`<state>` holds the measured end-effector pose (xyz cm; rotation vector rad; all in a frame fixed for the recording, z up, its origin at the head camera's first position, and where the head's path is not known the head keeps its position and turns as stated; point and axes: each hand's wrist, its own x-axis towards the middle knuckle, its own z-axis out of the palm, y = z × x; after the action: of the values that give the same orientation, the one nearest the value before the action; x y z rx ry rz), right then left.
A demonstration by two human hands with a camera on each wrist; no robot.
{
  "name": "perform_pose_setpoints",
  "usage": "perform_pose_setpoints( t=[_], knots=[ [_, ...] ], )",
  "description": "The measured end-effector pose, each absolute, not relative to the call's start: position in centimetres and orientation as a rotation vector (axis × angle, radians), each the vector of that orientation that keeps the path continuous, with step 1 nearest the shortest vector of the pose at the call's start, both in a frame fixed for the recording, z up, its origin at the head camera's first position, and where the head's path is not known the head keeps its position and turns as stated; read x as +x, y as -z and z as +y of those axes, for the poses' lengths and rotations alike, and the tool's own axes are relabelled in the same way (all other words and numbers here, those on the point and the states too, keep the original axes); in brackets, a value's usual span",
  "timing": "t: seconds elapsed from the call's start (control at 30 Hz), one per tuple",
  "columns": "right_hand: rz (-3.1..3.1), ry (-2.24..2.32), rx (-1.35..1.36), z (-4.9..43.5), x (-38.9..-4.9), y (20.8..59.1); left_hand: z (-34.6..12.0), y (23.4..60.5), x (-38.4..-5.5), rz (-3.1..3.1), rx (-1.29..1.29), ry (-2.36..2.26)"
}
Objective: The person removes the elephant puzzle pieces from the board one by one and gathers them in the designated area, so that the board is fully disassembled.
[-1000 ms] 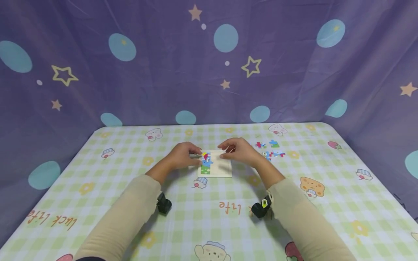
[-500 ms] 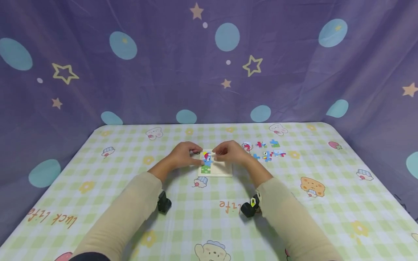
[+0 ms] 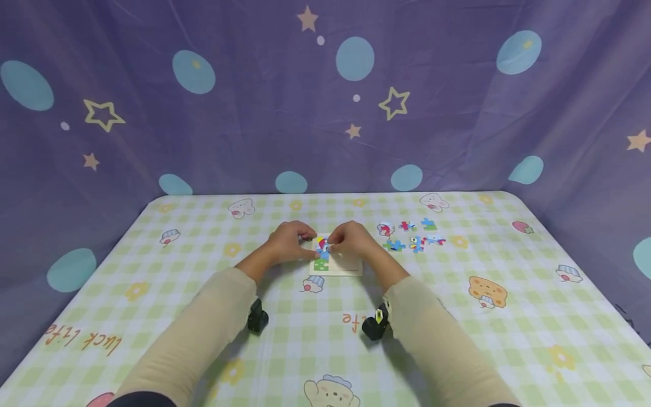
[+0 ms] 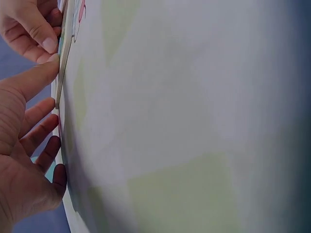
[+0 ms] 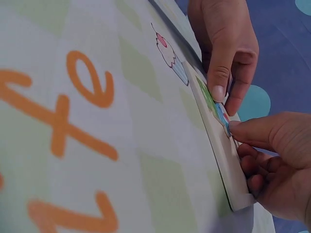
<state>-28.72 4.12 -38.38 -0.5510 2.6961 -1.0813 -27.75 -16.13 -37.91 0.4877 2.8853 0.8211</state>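
On the table lies a pale wooden puzzle board (image 3: 351, 268), with joined pieces along its left side showing green, blue and red. My left hand (image 3: 289, 242) rests at the board's left edge. Its thumb presses the joined pieces, and the other fingers are fairly straight beyond them. With thumb and curled fingers, my right hand (image 3: 352, 239) pinches a blue puzzle piece (image 5: 223, 115) at the right side of that column. The right wrist view shows the thumb on it; the hand hides much of the piece. In the left wrist view the board (image 4: 63, 73) is seen edge-on.
Several loose puzzle pieces (image 3: 417, 244) lie right of the board, near the right forearm. The table has a green and white checked cloth (image 3: 203, 339) with printed cartoons. A purple curtain (image 3: 254, 113) stands behind and at the sides.
My right hand has moved left over the board to the column of pieces and its fingers have closed together. Loose pieces behind it have come into view. The left hand has barely moved.
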Motion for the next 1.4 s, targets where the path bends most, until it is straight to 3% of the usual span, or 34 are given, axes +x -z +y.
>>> perform_pose_setpoints(
  t=[0.87,1.4],
  knots=[
    [2.711,1.23,-0.461,2.9,-28.5,38.6,-16.0,37.6,-27.5,2.879,0.444,-0.788],
    [2.648,1.463,-0.337,4.8,-27.3,39.0,-16.1,37.6,-27.4,2.875,0.479,-0.781]
  ],
)
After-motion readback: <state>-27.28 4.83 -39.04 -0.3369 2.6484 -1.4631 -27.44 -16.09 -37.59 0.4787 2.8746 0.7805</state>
